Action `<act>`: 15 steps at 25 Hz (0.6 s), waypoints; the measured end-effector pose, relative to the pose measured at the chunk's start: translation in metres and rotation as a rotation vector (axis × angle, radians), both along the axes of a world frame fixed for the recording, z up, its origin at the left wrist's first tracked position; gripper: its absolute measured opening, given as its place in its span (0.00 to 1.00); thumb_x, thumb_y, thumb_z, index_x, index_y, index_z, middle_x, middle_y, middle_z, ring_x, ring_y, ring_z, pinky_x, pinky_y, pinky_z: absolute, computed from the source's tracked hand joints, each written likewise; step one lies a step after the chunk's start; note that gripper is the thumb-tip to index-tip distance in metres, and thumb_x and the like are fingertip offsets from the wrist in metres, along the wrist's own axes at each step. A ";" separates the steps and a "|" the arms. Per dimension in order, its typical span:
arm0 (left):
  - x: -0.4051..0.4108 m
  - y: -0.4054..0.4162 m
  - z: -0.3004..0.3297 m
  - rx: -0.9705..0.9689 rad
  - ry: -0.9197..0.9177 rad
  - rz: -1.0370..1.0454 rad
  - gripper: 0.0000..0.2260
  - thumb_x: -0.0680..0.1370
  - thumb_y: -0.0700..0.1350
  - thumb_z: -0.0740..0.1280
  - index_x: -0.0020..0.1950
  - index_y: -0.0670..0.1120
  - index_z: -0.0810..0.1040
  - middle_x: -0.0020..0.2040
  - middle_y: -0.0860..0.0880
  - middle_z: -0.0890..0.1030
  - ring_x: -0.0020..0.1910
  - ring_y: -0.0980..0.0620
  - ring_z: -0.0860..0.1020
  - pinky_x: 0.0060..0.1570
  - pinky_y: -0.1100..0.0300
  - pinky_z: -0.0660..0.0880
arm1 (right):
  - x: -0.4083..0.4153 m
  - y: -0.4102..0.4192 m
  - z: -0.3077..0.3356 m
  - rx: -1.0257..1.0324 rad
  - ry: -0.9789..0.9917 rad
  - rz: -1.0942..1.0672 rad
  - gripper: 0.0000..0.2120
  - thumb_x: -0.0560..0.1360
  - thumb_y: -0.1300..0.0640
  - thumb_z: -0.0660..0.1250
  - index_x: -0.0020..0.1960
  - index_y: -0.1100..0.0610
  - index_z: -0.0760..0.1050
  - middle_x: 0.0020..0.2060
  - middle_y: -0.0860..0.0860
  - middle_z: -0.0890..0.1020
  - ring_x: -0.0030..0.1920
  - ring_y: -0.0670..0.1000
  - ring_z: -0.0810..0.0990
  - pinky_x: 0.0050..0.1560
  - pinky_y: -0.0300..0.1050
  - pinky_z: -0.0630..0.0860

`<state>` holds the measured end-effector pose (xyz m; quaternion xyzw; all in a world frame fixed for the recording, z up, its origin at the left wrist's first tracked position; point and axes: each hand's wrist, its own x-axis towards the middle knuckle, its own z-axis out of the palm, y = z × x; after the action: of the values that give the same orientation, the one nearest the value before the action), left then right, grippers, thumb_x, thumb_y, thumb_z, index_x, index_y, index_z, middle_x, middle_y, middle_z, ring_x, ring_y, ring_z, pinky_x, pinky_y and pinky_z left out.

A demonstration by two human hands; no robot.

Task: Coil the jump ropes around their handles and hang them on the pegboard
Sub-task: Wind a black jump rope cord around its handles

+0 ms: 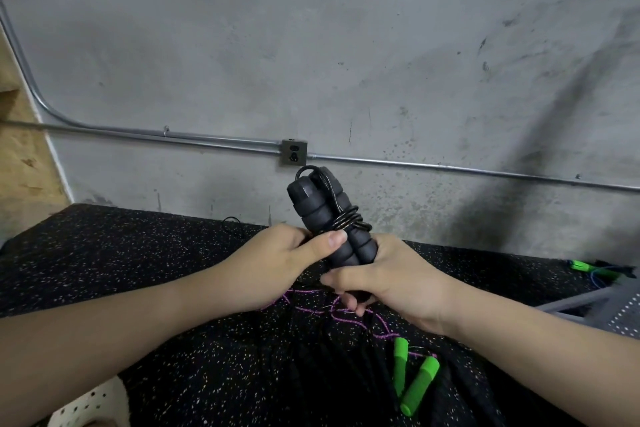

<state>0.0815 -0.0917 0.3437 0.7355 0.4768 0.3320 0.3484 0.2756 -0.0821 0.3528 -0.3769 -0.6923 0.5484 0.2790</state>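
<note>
- Grip: right hand point(391, 279) wrapped round the lower end of the pair of black ribbed foam jump-rope handles point(327, 218), thumb across the front, fingers curled under; left hand point(277, 265) holds the same handles from the other side, thumb pressed on the foam mid-way up. Both hands closed on the bundle, none slack.
- Handles side by side, roughly upright, tilted a bit left at the top, held above the floor.
- Black cord point(346, 218) wound in several turns round the handles just above the left thumb; one strand runs up to a loop at the top ends.
- Nearer than the grip, bottom left: corner of a white perforated pegboard point(88, 404), partly cut off by the frame edge.
- Below the grip & to the right: two bright green foam handles point(414, 381) lying in a V on the black speckled rubber floor mat point(173, 270); purple braided rope point(346, 314) tangled loose under the hands.
- Right of the grip: grey perforated metal piece point(627, 315); beyond it another green-handled rope w/ blue cord point(588, 269).
- Behind the grip: grey concrete wall point(311, 62), metal conduit point(156, 139) w/ outlet box point(293, 152).
</note>
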 end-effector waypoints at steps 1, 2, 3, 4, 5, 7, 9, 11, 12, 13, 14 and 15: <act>0.002 0.000 -0.001 0.004 -0.029 -0.026 0.21 0.79 0.68 0.62 0.34 0.58 0.82 0.25 0.53 0.74 0.26 0.55 0.72 0.35 0.54 0.71 | 0.002 0.002 -0.001 0.071 -0.017 -0.026 0.06 0.75 0.68 0.73 0.42 0.62 0.77 0.27 0.53 0.76 0.27 0.50 0.75 0.30 0.42 0.74; 0.003 -0.001 -0.002 0.015 -0.047 -0.054 0.18 0.80 0.67 0.63 0.44 0.56 0.84 0.31 0.51 0.80 0.33 0.51 0.79 0.43 0.49 0.78 | 0.004 0.003 -0.002 0.140 -0.030 -0.052 0.04 0.74 0.68 0.73 0.45 0.66 0.78 0.27 0.53 0.76 0.27 0.50 0.75 0.30 0.43 0.75; 0.004 -0.002 -0.004 0.037 -0.054 -0.070 0.18 0.80 0.66 0.64 0.51 0.54 0.84 0.38 0.50 0.85 0.42 0.49 0.83 0.53 0.45 0.79 | 0.005 0.003 -0.004 0.192 -0.035 -0.075 0.05 0.74 0.68 0.74 0.49 0.68 0.79 0.27 0.52 0.76 0.28 0.50 0.76 0.31 0.44 0.76; 0.005 -0.004 -0.006 0.063 -0.056 -0.076 0.19 0.80 0.64 0.63 0.55 0.51 0.84 0.44 0.50 0.87 0.48 0.49 0.85 0.58 0.44 0.78 | 0.007 0.003 -0.006 0.224 -0.033 -0.090 0.07 0.74 0.67 0.74 0.50 0.68 0.80 0.27 0.52 0.76 0.28 0.50 0.76 0.30 0.45 0.76; 0.007 -0.006 -0.006 0.092 -0.062 -0.084 0.18 0.81 0.62 0.63 0.55 0.50 0.83 0.47 0.49 0.87 0.51 0.49 0.85 0.59 0.44 0.78 | 0.007 0.002 -0.007 0.244 -0.025 -0.103 0.07 0.74 0.66 0.74 0.51 0.68 0.81 0.27 0.52 0.76 0.27 0.50 0.76 0.30 0.45 0.76; 0.011 -0.010 -0.007 0.161 -0.054 -0.033 0.21 0.79 0.65 0.62 0.52 0.50 0.84 0.44 0.49 0.86 0.46 0.51 0.84 0.54 0.44 0.78 | 0.008 -0.001 -0.009 0.266 -0.013 -0.128 0.07 0.74 0.65 0.75 0.49 0.67 0.81 0.27 0.51 0.77 0.28 0.49 0.76 0.31 0.45 0.76; 0.013 -0.011 -0.010 0.189 -0.048 0.026 0.25 0.75 0.69 0.62 0.49 0.49 0.84 0.40 0.47 0.85 0.42 0.48 0.83 0.49 0.44 0.78 | 0.007 -0.004 -0.014 0.267 -0.002 -0.141 0.08 0.73 0.64 0.77 0.47 0.67 0.80 0.28 0.52 0.77 0.28 0.49 0.76 0.30 0.44 0.76; 0.010 -0.010 -0.012 0.161 -0.036 -0.012 0.21 0.78 0.65 0.62 0.50 0.49 0.84 0.44 0.50 0.86 0.47 0.53 0.84 0.54 0.46 0.79 | 0.005 -0.006 -0.019 0.232 -0.007 -0.136 0.08 0.72 0.63 0.78 0.45 0.64 0.80 0.29 0.52 0.79 0.29 0.50 0.77 0.32 0.45 0.77; 0.008 -0.010 -0.011 0.147 -0.032 -0.055 0.18 0.81 0.60 0.63 0.52 0.49 0.84 0.47 0.52 0.87 0.51 0.54 0.84 0.57 0.48 0.78 | 0.006 -0.006 -0.020 0.205 -0.021 -0.119 0.07 0.72 0.63 0.78 0.43 0.62 0.80 0.29 0.52 0.79 0.30 0.50 0.77 0.33 0.46 0.78; 0.005 -0.009 -0.011 0.130 -0.033 -0.121 0.15 0.83 0.56 0.62 0.53 0.49 0.84 0.49 0.52 0.87 0.54 0.53 0.84 0.60 0.49 0.77 | 0.008 -0.006 -0.019 0.161 -0.031 -0.076 0.07 0.72 0.63 0.78 0.42 0.61 0.80 0.30 0.53 0.79 0.31 0.50 0.78 0.34 0.46 0.79; 0.002 -0.010 -0.008 0.112 -0.039 -0.175 0.13 0.84 0.53 0.62 0.54 0.48 0.84 0.51 0.52 0.87 0.55 0.52 0.84 0.62 0.50 0.77 | 0.011 -0.006 -0.017 0.084 -0.019 -0.002 0.06 0.73 0.64 0.77 0.42 0.60 0.80 0.32 0.54 0.79 0.33 0.51 0.78 0.36 0.46 0.79; -0.001 -0.010 -0.006 0.100 -0.047 -0.212 0.13 0.85 0.52 0.61 0.52 0.49 0.84 0.50 0.52 0.87 0.54 0.53 0.84 0.60 0.53 0.77 | 0.015 -0.006 -0.013 -0.037 0.019 0.105 0.04 0.74 0.63 0.76 0.45 0.60 0.80 0.36 0.55 0.80 0.35 0.51 0.79 0.39 0.47 0.79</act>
<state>0.0808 -0.1015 0.3377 0.7902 0.3711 0.3339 0.3554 0.2909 -0.0879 0.3401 -0.3398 -0.6982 0.5788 0.2493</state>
